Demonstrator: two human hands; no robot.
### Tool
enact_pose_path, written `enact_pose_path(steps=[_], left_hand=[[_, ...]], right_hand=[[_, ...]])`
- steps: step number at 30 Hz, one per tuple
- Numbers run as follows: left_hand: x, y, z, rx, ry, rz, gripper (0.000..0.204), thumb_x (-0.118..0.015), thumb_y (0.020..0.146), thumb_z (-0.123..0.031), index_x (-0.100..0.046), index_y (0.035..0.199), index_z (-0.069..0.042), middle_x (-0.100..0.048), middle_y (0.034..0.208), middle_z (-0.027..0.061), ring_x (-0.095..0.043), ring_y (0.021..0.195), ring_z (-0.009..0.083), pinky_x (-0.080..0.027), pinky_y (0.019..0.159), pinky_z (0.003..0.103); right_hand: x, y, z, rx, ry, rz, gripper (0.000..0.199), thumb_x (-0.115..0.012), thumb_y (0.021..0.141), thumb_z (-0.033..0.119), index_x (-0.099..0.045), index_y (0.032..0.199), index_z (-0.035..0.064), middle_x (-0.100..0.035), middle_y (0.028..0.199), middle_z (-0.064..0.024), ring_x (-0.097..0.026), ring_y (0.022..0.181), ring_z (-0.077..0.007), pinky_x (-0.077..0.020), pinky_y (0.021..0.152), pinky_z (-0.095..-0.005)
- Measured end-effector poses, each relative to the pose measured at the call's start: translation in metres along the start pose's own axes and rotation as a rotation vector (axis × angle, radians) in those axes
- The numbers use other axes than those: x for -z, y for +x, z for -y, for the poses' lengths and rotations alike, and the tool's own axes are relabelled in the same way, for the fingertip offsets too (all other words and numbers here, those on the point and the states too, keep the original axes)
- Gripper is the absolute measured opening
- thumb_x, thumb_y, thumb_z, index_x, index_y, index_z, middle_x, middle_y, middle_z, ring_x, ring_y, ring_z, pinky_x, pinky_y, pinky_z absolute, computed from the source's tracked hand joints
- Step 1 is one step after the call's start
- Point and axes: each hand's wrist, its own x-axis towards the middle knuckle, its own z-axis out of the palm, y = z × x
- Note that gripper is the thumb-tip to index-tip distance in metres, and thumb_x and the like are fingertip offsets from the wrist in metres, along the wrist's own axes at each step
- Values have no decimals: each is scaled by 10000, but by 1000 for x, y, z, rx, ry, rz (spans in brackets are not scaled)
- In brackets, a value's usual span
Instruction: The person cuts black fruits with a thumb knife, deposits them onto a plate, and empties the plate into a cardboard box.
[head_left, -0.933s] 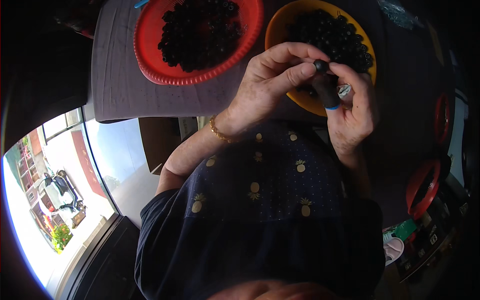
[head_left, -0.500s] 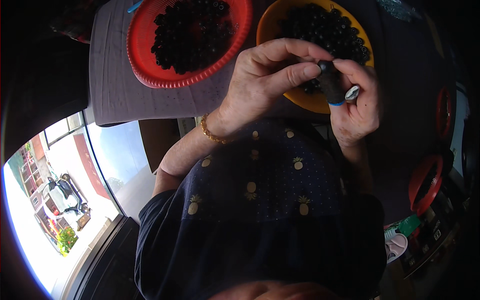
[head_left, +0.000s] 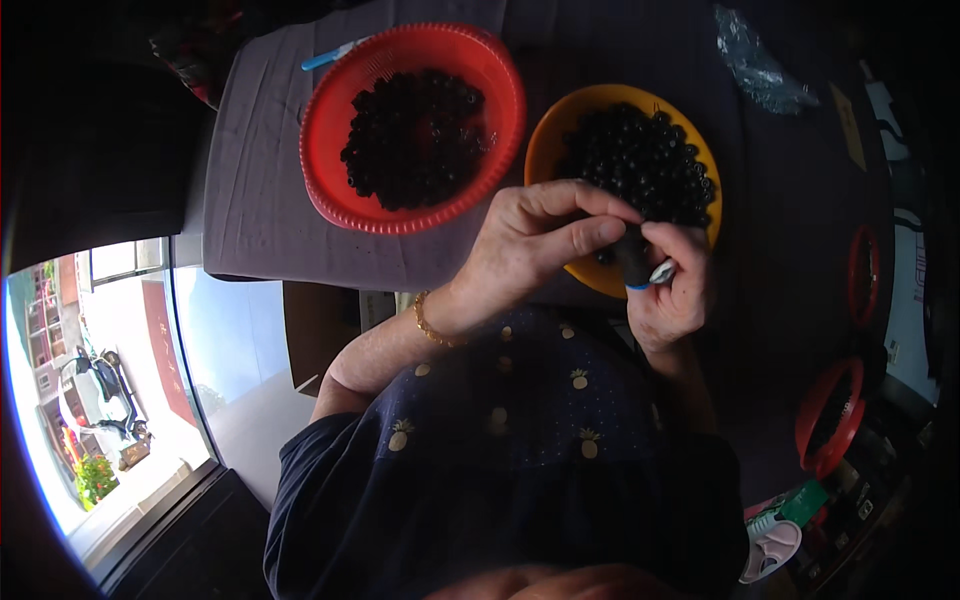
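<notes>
My left hand [head_left: 520, 250], with a gold bracelet at the wrist, is closed in a pinch, thumb and forefinger on a small black round piece [head_left: 632, 232]. Fingertips meet those of my right hand [head_left: 675, 290], whose fingers are curled round a small silver-ended tool [head_left: 663, 270]; the rest of the tool is hidden. A dark sleeve with a blue edge [head_left: 635, 265] seems to cover the right thumb. Both hands are over the near rim of a yellow bowl [head_left: 541, 135] of black round pieces. To its left stands a red plastic basket [head_left: 325, 160] with more black pieces.
A grey cloth [head_left: 260, 200] covers the table. A blue-handled tool [head_left: 325, 59] lies behind the red basket. Clear crumpled plastic [head_left: 760, 65] is at the far right. Two red containers [head_left: 850, 440] stand at the right, near a pale shoe [head_left: 775, 548].
The view has shifted, so bowls and hands appear lower. The hands stay together at the yellow bowl, with the same pinch and the silver-ended tool still in my right hand.
</notes>
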Motion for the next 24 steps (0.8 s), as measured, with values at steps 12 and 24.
enact_pose_path(steps=[12,24], left_hand=[[-7,-18,-16,-105,-115,23,101,-605,856,-97,-626,922,-24,-636,909,18,-580,846,72,-465,764,209],[-9,-48,-29,-160,-36,14,88,-616,839,-92,-614,883,-16,-632,877,22,-581,830,73,-470,753,213]], right_hand=[[-9,15,20,222,-68,-92,204,-619,776,-32,-551,967,-11,-572,764,-94,-559,612,-214,-451,531,-287],[-10,3,46,268,-127,-92,191,-578,798,-32,-556,986,-7,-567,787,-103,-569,656,-221,-459,561,-297]])
